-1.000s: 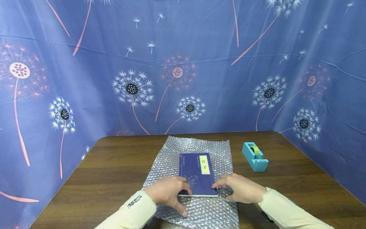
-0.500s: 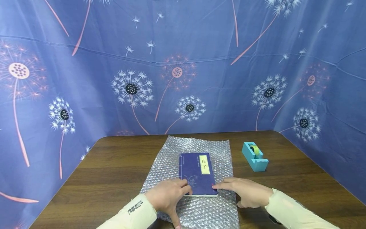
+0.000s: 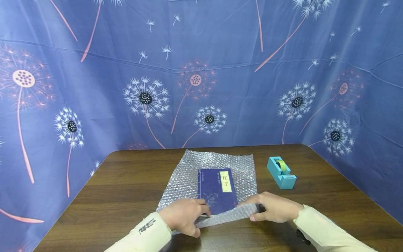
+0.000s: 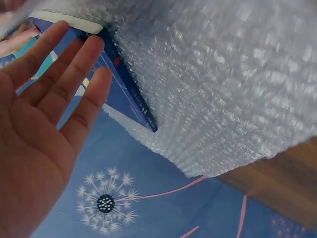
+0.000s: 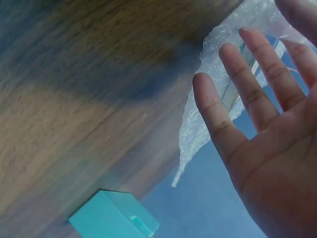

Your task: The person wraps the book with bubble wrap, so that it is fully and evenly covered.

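Across the middle of the brown wooden table (image 3: 126, 189) lies a sheet of clear bubble wrap (image 3: 192, 171). Its far edge stops short of the table's far edge, and bare wood stretches wide to the left and, past a teal tape dispenser (image 3: 281, 172), to the right. Blue dandelion-printed cloth (image 3: 94, 87) closes off the back and both sides.

On the sheet's centre lies a dark blue book (image 3: 215, 189), flat, with a yellow label on the cover bearing two printed characters, 庄子. The wrap's near edge is lifted off the table and folded up over the book's near end.

Left hand (image 3: 184, 216) holds that raised flap at the book's near left corner, thumb curled under the film; the left wrist view shows its fingers (image 4: 74, 74) nearly straight against the cover. Right hand (image 3: 277, 207) pinches the flap at the near right corner, thumb under, fingers (image 5: 247, 84) spread and only slightly bent. A dark mark sits on the left sleeve (image 3: 146, 227), too small to read.
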The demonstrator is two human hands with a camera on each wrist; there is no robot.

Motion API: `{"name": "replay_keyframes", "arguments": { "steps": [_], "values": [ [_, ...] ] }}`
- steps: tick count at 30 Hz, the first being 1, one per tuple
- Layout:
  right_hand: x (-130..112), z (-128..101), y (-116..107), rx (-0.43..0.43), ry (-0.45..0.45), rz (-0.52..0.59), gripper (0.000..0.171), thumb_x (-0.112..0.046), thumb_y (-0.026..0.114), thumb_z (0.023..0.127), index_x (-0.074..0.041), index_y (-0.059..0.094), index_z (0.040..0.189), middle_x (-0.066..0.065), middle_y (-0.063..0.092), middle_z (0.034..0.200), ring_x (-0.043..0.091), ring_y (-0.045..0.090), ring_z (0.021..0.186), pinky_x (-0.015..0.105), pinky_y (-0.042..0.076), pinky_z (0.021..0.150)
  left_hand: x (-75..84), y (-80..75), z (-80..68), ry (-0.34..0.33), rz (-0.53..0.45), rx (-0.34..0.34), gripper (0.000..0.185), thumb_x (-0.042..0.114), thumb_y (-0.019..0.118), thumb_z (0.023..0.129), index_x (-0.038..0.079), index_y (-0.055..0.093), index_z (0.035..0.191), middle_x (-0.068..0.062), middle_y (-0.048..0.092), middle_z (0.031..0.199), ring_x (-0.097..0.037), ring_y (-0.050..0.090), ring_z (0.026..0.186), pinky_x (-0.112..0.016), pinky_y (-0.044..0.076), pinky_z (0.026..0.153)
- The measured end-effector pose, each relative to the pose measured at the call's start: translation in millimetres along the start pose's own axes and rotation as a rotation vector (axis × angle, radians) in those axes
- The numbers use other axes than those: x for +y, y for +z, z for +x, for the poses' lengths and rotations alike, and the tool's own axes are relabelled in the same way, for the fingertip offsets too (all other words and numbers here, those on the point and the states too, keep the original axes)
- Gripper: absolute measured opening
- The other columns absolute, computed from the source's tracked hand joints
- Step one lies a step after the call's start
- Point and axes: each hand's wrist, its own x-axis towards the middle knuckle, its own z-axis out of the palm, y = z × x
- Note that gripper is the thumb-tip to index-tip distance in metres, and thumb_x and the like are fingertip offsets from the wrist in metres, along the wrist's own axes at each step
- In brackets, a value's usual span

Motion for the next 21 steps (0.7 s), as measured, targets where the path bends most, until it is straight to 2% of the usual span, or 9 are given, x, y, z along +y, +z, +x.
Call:
{"name": "replay_keyframes", "arguments": {
  "steps": [3,5,7,9,11,14,16,19,21],
  "values": [
    [3,1,0,0.041,0.016,0.014,0.028,-0.035,0.068,0.097,-0.014,0.075,0.114,-0.007,0.073,0.107,0.007,0.065,0.099,0.033,0.057,0.083,-1.8,0.0,0.7,0.004,-0.008,0.039,0.041,0.030,0.086,0.076,0.019,0.071,0.113,0.009,0.068,0.110,-0.007,0.066,0.088,-0.026,0.056,0.081],
    [4,3,0,0.056,0.019,0.031,0.026,-0.035,0.067,0.098,-0.013,0.076,0.109,-0.005,0.074,0.103,0.009,0.066,0.096,0.034,0.057,0.081,-3.2,-0.3,1.6,0.000,-0.021,0.060,0.037,0.029,0.085,0.079,0.017,0.070,0.111,0.007,0.070,0.101,-0.007,0.065,0.081,-0.025,0.056,0.078],
    [4,4,0,0.060,0.017,0.051,0.030,-0.035,0.066,0.099,-0.014,0.076,0.116,0.000,0.075,0.115,0.018,0.068,0.109,0.041,0.057,0.089,-4.9,-0.8,2.7,-0.011,-0.055,0.074,0.036,0.026,0.085,0.080,0.013,0.069,0.111,0.006,0.069,0.087,-0.006,0.062,0.073,-0.025,0.056,0.075],
    [5,6,0,0.054,0.027,0.095,0.031,-0.034,0.064,0.100,-0.013,0.076,0.119,0.004,0.073,0.120,0.028,0.067,0.115,0.047,0.056,0.093,-7.2,-1.0,4.1,-0.026,-0.091,0.084,0.035,0.023,0.084,0.081,0.011,0.068,0.110,0.005,0.065,0.077,-0.007,0.058,0.067,-0.025,0.056,0.072],
    [6,8,0,0.043,0.043,0.137,0.032,-0.033,0.062,0.102,-0.013,0.074,0.123,0.008,0.071,0.126,0.037,0.063,0.120,0.053,0.053,0.095,-9.2,-0.7,5.3,-0.048,-0.129,0.094,0.036,0.020,0.083,0.082,0.008,0.068,0.113,0.002,0.065,0.076,-0.009,0.060,0.068,-0.027,0.057,0.074],
    [7,12,-1,0.036,0.072,0.209,0.033,-0.030,0.059,0.104,-0.008,0.073,0.125,0.014,0.068,0.130,0.043,0.061,0.122,0.057,0.051,0.096,-12.3,1.0,6.6,-0.080,-0.183,0.124,0.038,0.016,0.082,0.081,0.006,0.067,0.114,-0.004,0.070,0.084,-0.015,0.065,0.075,-0.031,0.057,0.076],
    [8,14,-1,0.043,0.094,0.248,0.033,-0.030,0.058,0.105,-0.006,0.073,0.124,0.016,0.068,0.129,0.044,0.061,0.121,0.058,0.051,0.095,-13.6,2.6,7.1,-0.099,-0.246,0.153,0.035,0.012,0.081,0.080,0.005,0.067,0.111,-0.005,0.071,0.086,-0.016,0.066,0.077,-0.031,0.057,0.075],
    [9,18,0,0.070,0.122,0.276,0.032,-0.030,0.059,0.104,-0.006,0.075,0.119,0.017,0.070,0.125,0.042,0.063,0.118,0.058,0.052,0.094,-14.3,4.9,8.5,-0.123,-0.341,0.195,0.028,0.005,0.080,0.079,0.007,0.065,0.103,-0.001,0.068,0.080,-0.012,0.063,0.070,-0.027,0.055,0.068],
    [9,21,0,0.092,0.122,0.269,0.028,-0.030,0.060,0.104,-0.009,0.077,0.112,0.011,0.074,0.114,0.027,0.069,0.096,0.047,0.057,0.085,-12.8,5.8,9.7,-0.153,-0.376,0.216,0.030,0.002,0.080,0.078,0.005,0.066,0.104,-0.001,0.069,0.081,-0.012,0.063,0.070,-0.027,0.055,0.067]
  ]
}}
